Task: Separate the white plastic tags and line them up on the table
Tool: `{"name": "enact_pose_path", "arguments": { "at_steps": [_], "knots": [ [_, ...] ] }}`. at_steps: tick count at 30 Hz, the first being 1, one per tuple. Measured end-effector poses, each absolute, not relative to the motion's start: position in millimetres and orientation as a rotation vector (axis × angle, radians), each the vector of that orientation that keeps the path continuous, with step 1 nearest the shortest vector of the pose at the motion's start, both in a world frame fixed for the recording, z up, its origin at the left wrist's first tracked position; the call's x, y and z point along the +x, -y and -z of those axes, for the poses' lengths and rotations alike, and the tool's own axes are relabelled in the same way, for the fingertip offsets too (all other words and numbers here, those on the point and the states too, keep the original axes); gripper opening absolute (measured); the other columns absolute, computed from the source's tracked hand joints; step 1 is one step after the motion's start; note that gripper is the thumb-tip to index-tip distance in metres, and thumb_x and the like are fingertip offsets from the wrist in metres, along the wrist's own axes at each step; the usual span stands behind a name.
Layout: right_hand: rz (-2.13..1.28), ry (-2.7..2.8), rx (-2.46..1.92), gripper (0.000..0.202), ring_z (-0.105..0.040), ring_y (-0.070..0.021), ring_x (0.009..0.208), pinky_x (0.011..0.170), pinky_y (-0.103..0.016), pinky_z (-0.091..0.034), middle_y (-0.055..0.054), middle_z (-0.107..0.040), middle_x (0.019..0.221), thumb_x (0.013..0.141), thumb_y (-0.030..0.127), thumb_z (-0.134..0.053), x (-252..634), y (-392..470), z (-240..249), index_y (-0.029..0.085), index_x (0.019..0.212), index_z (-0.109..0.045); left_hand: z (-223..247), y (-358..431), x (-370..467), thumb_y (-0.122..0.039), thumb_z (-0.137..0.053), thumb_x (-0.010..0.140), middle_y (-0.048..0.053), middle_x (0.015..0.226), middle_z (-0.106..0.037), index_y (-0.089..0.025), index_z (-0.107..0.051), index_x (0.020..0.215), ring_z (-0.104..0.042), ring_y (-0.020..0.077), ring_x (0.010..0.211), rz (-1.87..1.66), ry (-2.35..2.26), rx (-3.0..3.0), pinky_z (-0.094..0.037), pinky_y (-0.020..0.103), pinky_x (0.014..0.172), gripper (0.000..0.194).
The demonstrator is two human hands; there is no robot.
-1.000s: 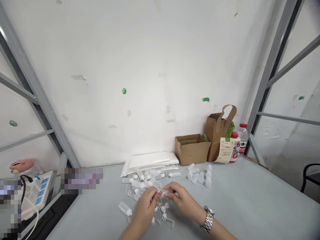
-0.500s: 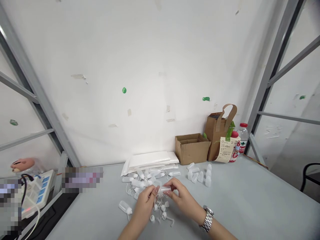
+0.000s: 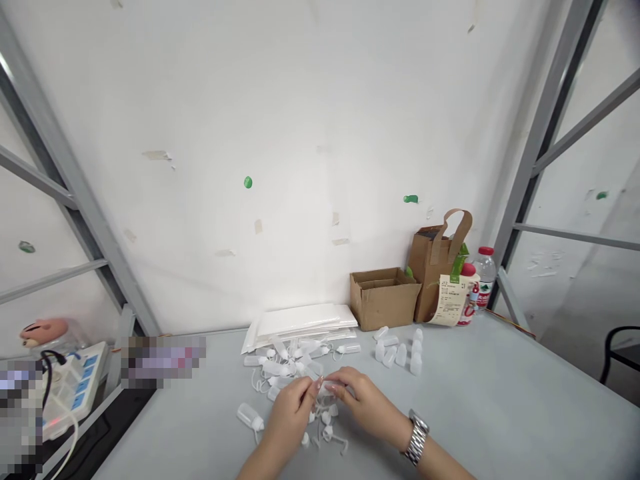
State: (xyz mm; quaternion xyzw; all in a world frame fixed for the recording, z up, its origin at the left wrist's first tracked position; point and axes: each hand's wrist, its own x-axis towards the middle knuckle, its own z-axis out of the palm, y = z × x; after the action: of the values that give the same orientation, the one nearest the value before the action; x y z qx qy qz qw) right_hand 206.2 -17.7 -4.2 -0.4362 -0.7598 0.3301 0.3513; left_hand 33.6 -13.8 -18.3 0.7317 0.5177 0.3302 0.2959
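My left hand (image 3: pixel 296 405) and my right hand (image 3: pixel 357 399) meet at the middle front of the table, fingers pinched together. Between them is a small clear plastic squeeze bottle (image 3: pixel 327 391), mostly covered by the fingers. My left fingers are at its left end, where the cap detail is hidden, and the right fingers lie over its body. Loose white caps with tails (image 3: pixel 327 432) lie just below the hands. Behind them spreads a pile of capped small bottles (image 3: pixel 277 368). One more capped bottle (image 3: pixel 249 417) lies left of my left hand.
Uncapped little bottles (image 3: pixel 390 355) lie in a group at right. White padded envelopes (image 3: pixel 300 321) are stacked by the wall, beside an open cardboard box (image 3: pixel 385 307). Further right stand a brown paper bag (image 3: pixel 425 267) and drink bottles (image 3: pixel 484 277). A power strip (image 3: pixel 85 380) is at left.
The fingers of both hands have closed in around the bottle, and the right fingertips have come nearer the left ones. Less of the bottle shows. The caps and pile look unchanged.
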Motion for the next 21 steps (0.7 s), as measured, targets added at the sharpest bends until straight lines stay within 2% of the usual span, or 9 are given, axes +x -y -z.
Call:
{"name": "enact_pose_path", "arguments": {
  "at_steps": [5,9,12,17,21],
  "knots": [
    [-0.612,2.047,-1.155,0.013,-0.053,-0.0185,0.09,0.081,-0.031,-0.041,-0.005,-0.06,0.092,0.08,0.018,-0.053,205.6,20.5,9.0,0.019,0.093,-0.057,22.9,15.4,32.5,-0.042,-0.029,0.086,-0.002,0.058,-0.044,-0.021,-0.035,0.056,-0.045,0.0145,0.06,-0.842,-1.428,2.05,-0.032,0.024,0.059,0.037],
    [-0.34,2.125,-1.143,0.017,-0.051,-0.0192,0.086,0.077,-0.033,-0.042,-0.004,-0.058,0.089,0.075,0.009,-0.057,204.0,22.0,12.4,0.018,0.088,-0.053,22.9,16.1,33.3,-0.043,-0.028,0.087,-0.002,0.058,-0.044,-0.021,-0.035,0.056,-0.045,0.0148,0.061,-0.831,-1.439,2.063,-0.032,0.024,0.06,0.038],
    [-0.144,2.18,-1.098,0.02,-0.049,-0.0198,0.084,0.076,-0.034,-0.042,-0.004,-0.057,0.087,0.074,0.005,-0.057,202.9,22.3,13.2,0.018,0.089,-0.052,23.0,15.4,34.7,-0.044,-0.028,0.086,-0.002,0.058,-0.045,-0.021,-0.036,0.056,-0.045,0.0149,0.061,-0.843,-1.432,2.044,-0.032,0.025,0.06,0.039],
    [0.087,2.218,-1.041,0.031,-0.046,-0.0196,0.081,0.073,-0.035,-0.041,-0.005,-0.055,0.087,0.074,0.001,-0.053,201.1,24.0,10.4,0.017,0.1,-0.052,25.5,13.7,36.2,-0.05,-0.028,0.085,-0.003,0.054,-0.043,-0.021,-0.038,0.055,-0.044,0.0141,0.056,-0.898,-1.346,1.917,-0.033,0.025,0.057,0.042],
    [0.204,2.176,-1.008,0.028,-0.044,-0.0184,0.079,0.075,-0.035,-0.04,-0.005,-0.052,0.083,0.073,-0.004,-0.045,199.9,24.5,8.0,0.016,0.092,-0.053,27.0,14.0,39.0,-0.06,-0.031,0.079,-0.005,0.046,-0.038,-0.02,-0.041,0.054,-0.039,0.0119,0.047,-0.916,-1.257,1.712,-0.031,0.024,0.051,0.048]
  ]
}}
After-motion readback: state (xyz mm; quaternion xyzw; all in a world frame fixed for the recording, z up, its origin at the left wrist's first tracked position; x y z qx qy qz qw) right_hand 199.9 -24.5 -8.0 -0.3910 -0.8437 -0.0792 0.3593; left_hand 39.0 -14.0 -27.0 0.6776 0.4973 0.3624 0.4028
